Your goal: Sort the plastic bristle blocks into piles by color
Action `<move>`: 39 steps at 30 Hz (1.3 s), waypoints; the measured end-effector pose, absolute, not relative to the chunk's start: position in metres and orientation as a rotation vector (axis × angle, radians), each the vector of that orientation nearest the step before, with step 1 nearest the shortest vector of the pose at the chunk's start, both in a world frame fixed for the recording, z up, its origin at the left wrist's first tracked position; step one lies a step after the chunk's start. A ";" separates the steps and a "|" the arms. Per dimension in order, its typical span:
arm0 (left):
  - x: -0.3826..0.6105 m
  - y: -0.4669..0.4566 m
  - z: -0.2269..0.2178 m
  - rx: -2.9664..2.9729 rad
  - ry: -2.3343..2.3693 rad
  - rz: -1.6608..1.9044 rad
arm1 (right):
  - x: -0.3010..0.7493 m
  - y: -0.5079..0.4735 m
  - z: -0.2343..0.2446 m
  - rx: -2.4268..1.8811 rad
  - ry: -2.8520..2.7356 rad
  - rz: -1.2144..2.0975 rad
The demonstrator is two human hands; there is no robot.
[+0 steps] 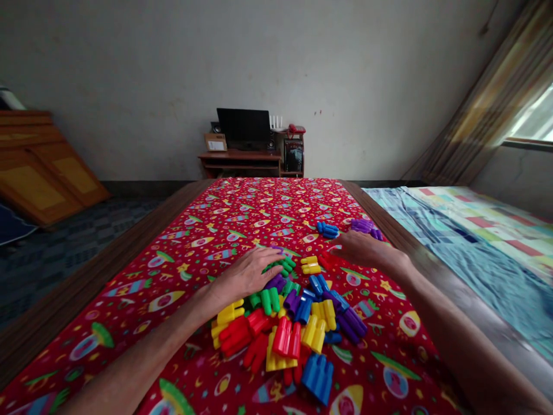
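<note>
A heap of coloured plastic blocks (294, 328) in red, yellow, green, blue and purple lies on a table under a red patterned cloth (242, 230). My left hand (246, 274) rests palm down on the heap's far left side, fingers spread over green blocks (285, 265). My right hand (360, 249) reaches in from the right, fingers curled over a red block (326, 259) just past a yellow block (311, 265); I cannot tell whether it grips. A blue block (328, 229) and a purple block (365, 226) lie apart, farther back.
The table's wooden edges (86, 276) run along both sides. A bed with a checked sheet (466, 242) stands at the right, a curtain (484, 104) above it. A desk with a monitor (244, 129) is against the far wall, wooden panels (38, 167) at left.
</note>
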State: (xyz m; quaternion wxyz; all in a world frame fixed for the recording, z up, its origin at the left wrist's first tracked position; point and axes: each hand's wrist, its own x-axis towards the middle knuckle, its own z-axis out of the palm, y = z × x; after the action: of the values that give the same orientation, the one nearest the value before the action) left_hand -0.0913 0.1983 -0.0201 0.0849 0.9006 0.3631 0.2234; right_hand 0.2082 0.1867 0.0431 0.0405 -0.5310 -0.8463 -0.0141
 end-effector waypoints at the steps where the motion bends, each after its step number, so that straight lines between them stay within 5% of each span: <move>1: -0.090 0.196 -0.015 2.700 1.090 0.689 | 0.204 0.184 0.046 -1.638 -2.596 -0.052; 8: -0.047 0.116 0.041 2.826 0.757 0.563 | 0.185 0.169 0.068 -1.525 -2.578 -0.038; 13: -0.004 0.072 0.023 3.035 0.615 0.374 | 0.179 0.173 0.064 -1.453 -2.416 -0.039; 19: -0.003 0.087 -0.010 3.044 0.604 0.343 | 0.182 0.179 0.055 -1.412 -2.386 -0.037; 27: -0.045 0.099 0.011 3.029 0.855 0.264 | 0.171 0.182 0.023 -0.905 -2.753 0.331; 32: -0.067 0.113 0.019 3.022 1.001 0.236 | 0.163 0.182 0.002 -0.961 -2.757 0.235; 39: -0.090 0.142 0.021 2.924 1.002 0.459 | 0.175 0.181 0.038 -1.114 -2.492 0.170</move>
State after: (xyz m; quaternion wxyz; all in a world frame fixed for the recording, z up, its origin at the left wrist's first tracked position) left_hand -0.0902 0.1416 0.0214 0.0083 0.9357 0.3206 0.1470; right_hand 0.1749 0.1809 0.0381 0.2020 -0.3991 -0.8923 0.0610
